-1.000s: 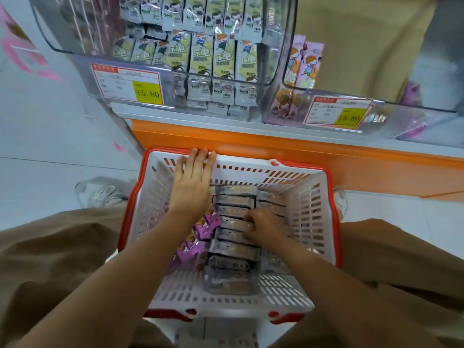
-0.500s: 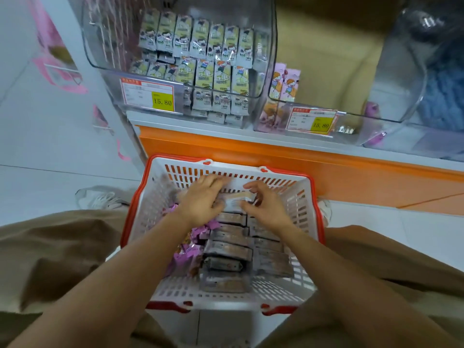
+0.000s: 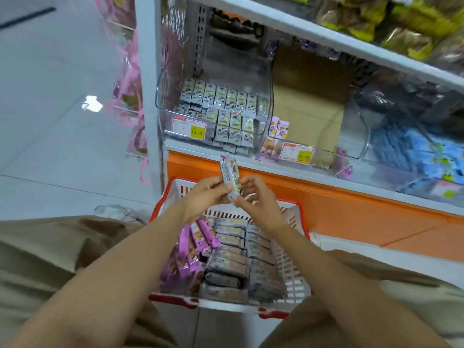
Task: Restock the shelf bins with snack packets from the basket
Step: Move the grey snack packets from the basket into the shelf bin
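A grey-white snack packet (image 3: 229,175) stands upright above the basket. My left hand (image 3: 206,194) pinches its lower part from the left, and my right hand (image 3: 253,197) holds its bottom end from the right. The white basket with a red rim (image 3: 292,262) sits between my knees, holding rows of grey packets (image 3: 231,249) and purple packets (image 3: 193,252) on its left side. A clear shelf bin (image 3: 213,114) straight ahead holds several green and grey packets. The bin to its right (image 3: 311,136) holds a few purple packets at its left end.
An orange shelf base (image 3: 351,209) runs below the bins. A further bin at right holds blue packets (image 3: 414,151). The upper shelf (image 3: 326,33) carries yellow bags. Pink-ribboned goods (image 3: 130,79) hang on the shelf's left end. White floor (image 3: 55,121) lies to the left.
Both hands have lifted out of the basket with one grey packet and raised it toward the shelf. My head has tilted up, bringing the upper shelf into view.
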`<state>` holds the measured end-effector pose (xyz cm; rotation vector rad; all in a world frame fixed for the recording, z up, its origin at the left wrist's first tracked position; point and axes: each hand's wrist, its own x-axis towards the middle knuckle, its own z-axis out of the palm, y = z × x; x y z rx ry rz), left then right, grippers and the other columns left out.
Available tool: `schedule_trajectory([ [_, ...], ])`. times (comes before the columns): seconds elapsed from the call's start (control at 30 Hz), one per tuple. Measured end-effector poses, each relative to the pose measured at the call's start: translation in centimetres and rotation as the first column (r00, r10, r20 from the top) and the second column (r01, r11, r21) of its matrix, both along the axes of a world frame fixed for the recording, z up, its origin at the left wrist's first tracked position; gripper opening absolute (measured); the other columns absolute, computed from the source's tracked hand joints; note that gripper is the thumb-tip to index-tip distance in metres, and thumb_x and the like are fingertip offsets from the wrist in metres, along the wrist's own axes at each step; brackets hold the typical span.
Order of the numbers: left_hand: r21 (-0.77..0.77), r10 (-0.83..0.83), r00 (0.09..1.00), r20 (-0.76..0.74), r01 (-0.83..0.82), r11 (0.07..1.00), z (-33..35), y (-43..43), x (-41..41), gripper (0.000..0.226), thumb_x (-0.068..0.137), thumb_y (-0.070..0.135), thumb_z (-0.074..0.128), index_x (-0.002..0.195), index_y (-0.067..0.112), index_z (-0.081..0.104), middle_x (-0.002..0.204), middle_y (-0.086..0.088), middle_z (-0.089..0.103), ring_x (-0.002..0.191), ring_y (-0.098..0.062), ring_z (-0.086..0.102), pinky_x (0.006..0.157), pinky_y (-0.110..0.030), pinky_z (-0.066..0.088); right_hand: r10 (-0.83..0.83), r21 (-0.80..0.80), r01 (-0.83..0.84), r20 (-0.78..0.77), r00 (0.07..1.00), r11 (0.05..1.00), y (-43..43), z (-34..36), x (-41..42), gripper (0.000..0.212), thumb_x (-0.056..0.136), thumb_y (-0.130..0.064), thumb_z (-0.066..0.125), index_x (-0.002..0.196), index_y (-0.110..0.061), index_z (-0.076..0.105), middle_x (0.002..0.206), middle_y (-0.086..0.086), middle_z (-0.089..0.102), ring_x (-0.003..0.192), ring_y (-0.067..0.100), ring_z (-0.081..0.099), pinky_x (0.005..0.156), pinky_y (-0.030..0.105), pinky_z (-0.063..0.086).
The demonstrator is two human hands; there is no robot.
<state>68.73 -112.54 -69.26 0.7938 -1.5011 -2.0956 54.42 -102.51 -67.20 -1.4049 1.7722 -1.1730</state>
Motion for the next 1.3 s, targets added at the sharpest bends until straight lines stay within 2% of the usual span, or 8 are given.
schedule_trajectory([
  [0.2,-0.336,0.228,0.972,0.048,-0.199,0.921,3.6,-1.0,2.2,0.017,0.098,0.014,0.055,0.109,0.013,0.068,0.106,-0.004,0.069,0.097,-0.016,0.065,0.085,-0.023,0.051,0.013,-0.078,-0.021,-0.102,0.995,0.997,-1.4,4.5,2.1,0.027,0.089,-0.016,0.071,0.112,-0.014,0.056,0.089,0.001,0.057,0.074,0.006,0.052,0.067,0.025,0.047],
  [0.3,-0.83,0.514,0.852,0.101,-0.212,0.515,4.0,-3.0,3.4,0.026,0.091,0.014,0.057,0.116,0.014,0.066,0.115,-0.006,0.06,0.109,-0.022,0.055,0.094,-0.033,0.043,-0.044,-0.141,0.024,-0.14,0.989,0.99,-3.1,7.2,2.6,0.026,0.087,-0.013,0.072,0.11,-0.017,0.06,0.086,0.003,0.056,0.073,0.005,0.05,0.066,0.023,0.047],
  [0.4,-0.969,0.671,0.734,0.1,-0.082,0.234,4.7,-4.8,4.5,0.042,0.085,0.014,0.057,0.127,0.012,0.058,0.134,-0.01,0.051,0.13,-0.028,0.04,0.107,-0.04,0.033,-0.112,-0.181,0.08,-0.177,0.978,0.98,-5.7,9.9,2.7,0.024,0.087,-0.013,0.071,0.11,-0.016,0.063,0.084,0.006,0.055,0.071,0.005,0.049,0.064,0.02,0.049],
  [0.53,-0.971,0.709,0.67,0.221,0.085,0.223,4.7,-6.6,5.2,0.07,0.094,0.021,0.054,0.155,0.018,0.021,0.164,-0.005,0.013,0.151,-0.026,0.001,0.121,-0.04,0.005,-0.161,-0.144,0.124,-0.277,0.947,0.982,-10.0,12.3,3.0,0.02,0.087,-0.026,0.072,0.106,-0.022,0.068,0.079,0.003,0.058,0.068,0.009,0.054,0.066,0.03,0.051],
  [0.67,-0.966,0.693,0.672,0.259,0.181,0.186,3.5,-7.6,6.1,0.082,0.093,0.016,0.053,0.158,0.019,0.003,0.165,-0.005,-0.002,0.151,-0.024,-0.011,0.119,-0.039,-0.007,-0.157,-0.075,0.138,-0.403,0.902,0.988,-13.9,13.2,4.1,0.02,0.087,-0.031,0.072,0.106,-0.022,0.07,0.077,0.001,0.066,0.064,0.007,0.056,0.058,0.011,0.044],
  [0.93,-0.993,0.689,0.716,0.109,0.107,0.046,1.4,-9.1,6.0,0.08,0.084,0.001,0.052,0.156,0.016,0.021,0.162,-0.009,0.019,0.151,-0.028,0.01,0.12,-0.043,0.007,-0.105,0.11,0.215,-0.61,0.785,0.971,-19.9,11.3,4.3,0.012,0.086,-0.034,0.072,0.087,-0.022,0.075,0.091,-0.001,0.071,0.078,0.012,0.062,0.079,0.032,0.053],
  [1.1,-0.998,0.687,0.726,0.027,0.062,-0.027,0.4,-9.8,5.5,0.079,0.08,0.0,0.041,0.154,0.016,0.017,0.159,-0.011,0.028,0.149,-0.03,0.02,0.119,-0.046,0.019,-0.063,0.205,0.258,-0.656,0.752,0.944,-21.6,10.7,4.5,0.017,0.085,-0.03,0.072,0.092,-0.015,0.077,0.095,-0.004,0.067,0.088,0.008,0.056,0.073,0.024,0.04],
  [1.3,-0.996,0.687,0.726,0.039,0.085,-0.032,0.2,-10.1,5.7,0.077,0.081,0.0,0.039,0.153,0.017,0.02,0.159,-0.011,0.027,0.149,-0.03,0.02,0.118,-0.045,0.015,-0.075,0.28,0.277,-0.565,0.822,0.919,-22.6,10.1,3.8,0.011,0.084,-0.02,0.074,0.088,-0.012,0.079,0.09,0.005,0.075,0.074,0.013,0.065,0.072,0.031,0.056],
])
